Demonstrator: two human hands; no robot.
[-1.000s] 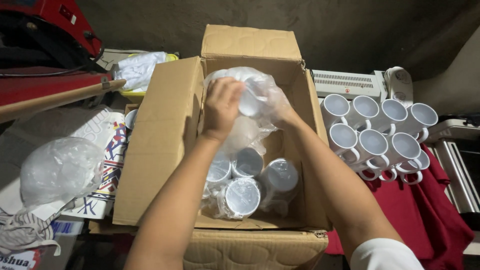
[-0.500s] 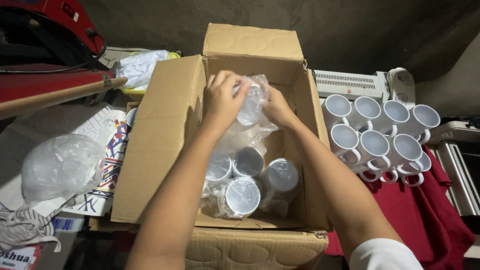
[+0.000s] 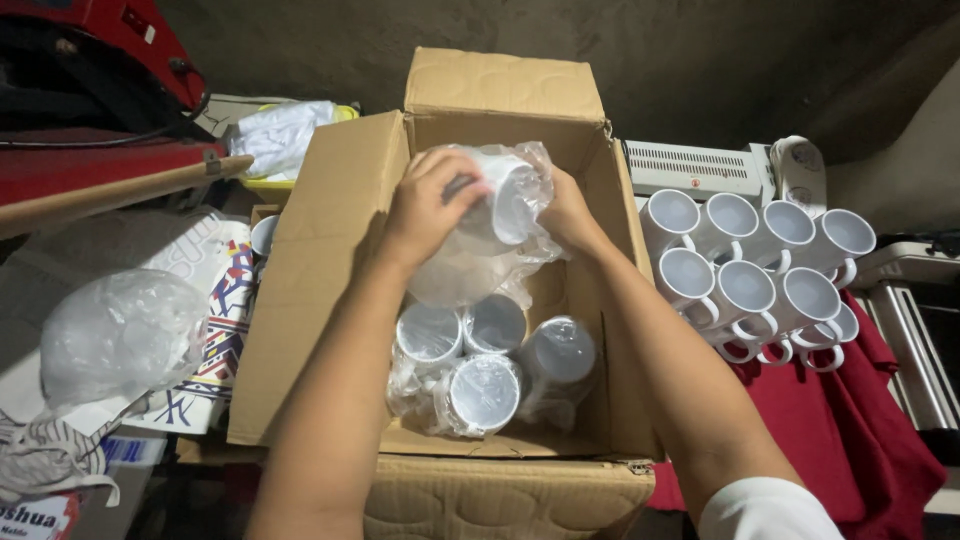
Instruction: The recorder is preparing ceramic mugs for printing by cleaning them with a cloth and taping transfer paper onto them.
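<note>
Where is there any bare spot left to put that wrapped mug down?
Bare red cloth lies in front of the unwrapped mugs, nearer the person. Inside the box, a strip of bare bottom shows by the near wall. Both hands, left hand and right hand, hold the wrapped mug. The left side is crowded with a plastic bag and papers.

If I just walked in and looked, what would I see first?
Right in the middle, two hands, the left hand and right hand, hold a white mug in a clear plastic bag over an open cardboard box. Down in the box sit more bagged mugs. To the right of the box, a cluster of unwrapped white mugs stands on a red cloth.
</note>
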